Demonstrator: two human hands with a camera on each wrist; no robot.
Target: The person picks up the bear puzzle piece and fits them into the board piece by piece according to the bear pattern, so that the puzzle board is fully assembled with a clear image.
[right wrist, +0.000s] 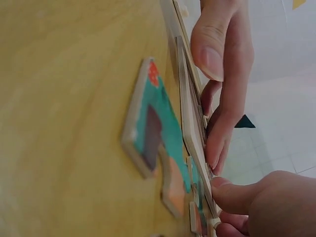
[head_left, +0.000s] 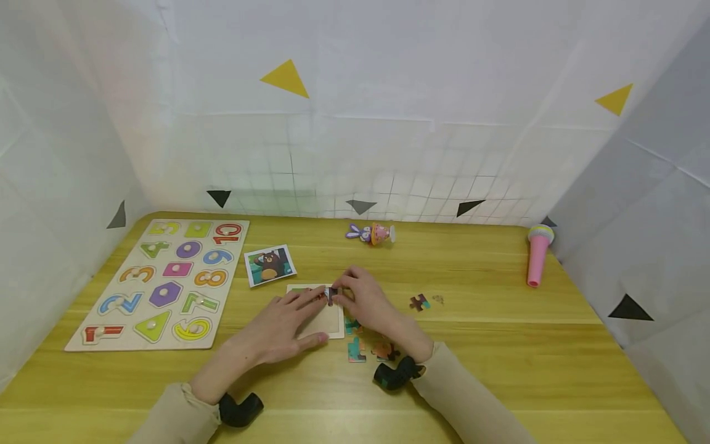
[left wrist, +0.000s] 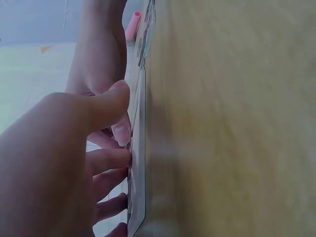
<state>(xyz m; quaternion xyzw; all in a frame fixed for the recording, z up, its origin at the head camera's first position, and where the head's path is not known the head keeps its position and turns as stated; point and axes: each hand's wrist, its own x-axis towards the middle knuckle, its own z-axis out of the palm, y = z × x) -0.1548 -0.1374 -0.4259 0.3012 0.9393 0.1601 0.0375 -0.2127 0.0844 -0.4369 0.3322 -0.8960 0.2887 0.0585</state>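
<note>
A shallow wooden puzzle tray [head_left: 326, 322] lies mid-table with pieces along its far edge. My left hand [head_left: 283, 330] reaches over it, fingers extended onto the far-edge pieces, thumb at the near right side. At the far right corner my right hand [head_left: 370, 303] pinches a dark-and-white puzzle piece [head_left: 330, 294] between thumb and fingers. The left wrist view shows the left fingertips on the edge-on tray [left wrist: 140, 163]. Loose pieces, including a teal one [head_left: 356, 349] and an orange one [head_left: 384, 350], lie beside the tray; the right forearm partly covers that group.
A number-and-shape board [head_left: 130, 308] lies at left, with a bear picture card [head_left: 270, 265] beside it. A rabbit toy [head_left: 377, 234] lies at the back, a pink microphone [head_left: 537, 259] at far right. Another loose piece [head_left: 420, 302] is right of the right hand.
</note>
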